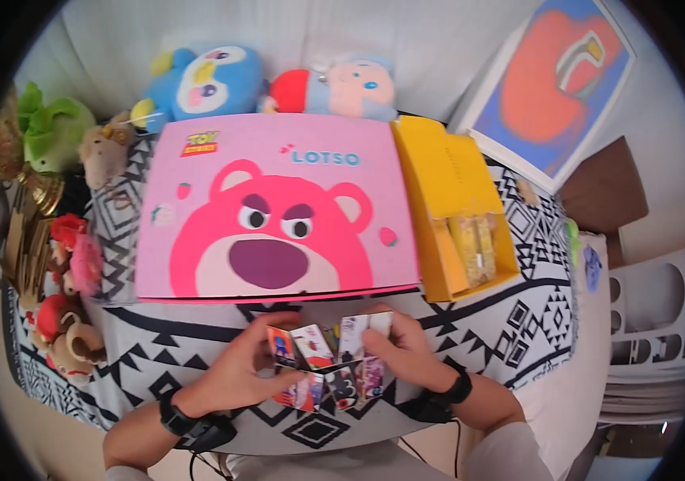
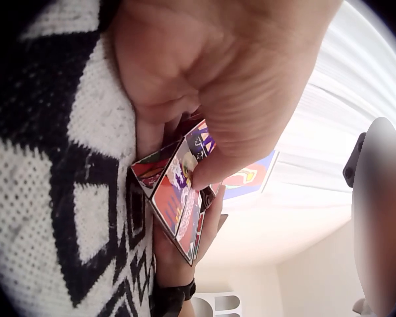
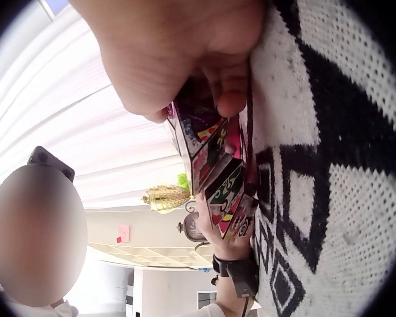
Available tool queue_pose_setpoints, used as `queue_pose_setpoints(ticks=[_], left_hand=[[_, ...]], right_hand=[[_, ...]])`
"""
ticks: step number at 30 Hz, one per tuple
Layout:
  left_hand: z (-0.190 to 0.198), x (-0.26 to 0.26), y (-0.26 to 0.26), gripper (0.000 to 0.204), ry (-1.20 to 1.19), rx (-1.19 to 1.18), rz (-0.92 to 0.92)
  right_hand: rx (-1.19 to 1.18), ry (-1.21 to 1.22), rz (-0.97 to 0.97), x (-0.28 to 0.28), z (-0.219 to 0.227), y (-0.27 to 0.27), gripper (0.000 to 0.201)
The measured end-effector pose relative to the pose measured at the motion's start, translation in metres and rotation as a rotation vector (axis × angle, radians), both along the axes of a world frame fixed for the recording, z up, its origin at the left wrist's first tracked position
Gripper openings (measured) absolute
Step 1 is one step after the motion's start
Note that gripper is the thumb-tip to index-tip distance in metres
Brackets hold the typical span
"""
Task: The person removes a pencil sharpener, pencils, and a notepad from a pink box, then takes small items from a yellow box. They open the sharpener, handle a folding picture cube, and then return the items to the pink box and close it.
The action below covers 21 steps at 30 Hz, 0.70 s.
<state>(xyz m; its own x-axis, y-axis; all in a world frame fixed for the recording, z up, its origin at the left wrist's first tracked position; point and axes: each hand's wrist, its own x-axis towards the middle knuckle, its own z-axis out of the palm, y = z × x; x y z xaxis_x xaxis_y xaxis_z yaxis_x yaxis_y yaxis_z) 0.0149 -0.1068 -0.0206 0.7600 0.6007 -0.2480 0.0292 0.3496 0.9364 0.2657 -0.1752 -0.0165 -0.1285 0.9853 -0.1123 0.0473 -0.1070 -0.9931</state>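
A folding block with colourful printed faces [image 1: 344, 383] is held between both hands above the patterned cloth, its sections partly spread apart. The left hand [image 1: 248, 362] grips its left side, thumb on the lower printed face. On the right side the right hand [image 1: 408, 350] pinches it, thumb near the upper white face. In the left wrist view the left hand [image 2: 214, 72] has its thumb on a printed face [image 2: 178, 191]. The right wrist view shows the right hand [image 3: 178, 59] with fingers curled round the block [image 3: 208, 152], angled sections standing open beyond.
Behind the hands lies a large pink box [image 1: 278, 144], beside an open yellow box [image 1: 441, 184] holding packets. Plush toys [image 1: 206, 84] line the back; more toys [image 1: 70, 337] stand at the left. A framed picture [image 1: 551, 88] leans at the back right.
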Motion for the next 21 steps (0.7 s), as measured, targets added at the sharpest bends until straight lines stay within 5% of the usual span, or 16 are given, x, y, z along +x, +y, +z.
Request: queue_pose_setpoints(ticks=[5,21], left_hand=[[-0.0008,-0.0016,0.0017,0.069,-0.032,-0.006,0.015],[-0.0002,-0.0017,-0.0033,0.080,-0.033,0.030,-0.030]], right_hand=[[-0.038,0.202,-0.060,-0.0019,-0.0028,0.0048,0.027],[-0.072,0.103,-0.018,0.0032,-0.0020,0.0035,0.030]])
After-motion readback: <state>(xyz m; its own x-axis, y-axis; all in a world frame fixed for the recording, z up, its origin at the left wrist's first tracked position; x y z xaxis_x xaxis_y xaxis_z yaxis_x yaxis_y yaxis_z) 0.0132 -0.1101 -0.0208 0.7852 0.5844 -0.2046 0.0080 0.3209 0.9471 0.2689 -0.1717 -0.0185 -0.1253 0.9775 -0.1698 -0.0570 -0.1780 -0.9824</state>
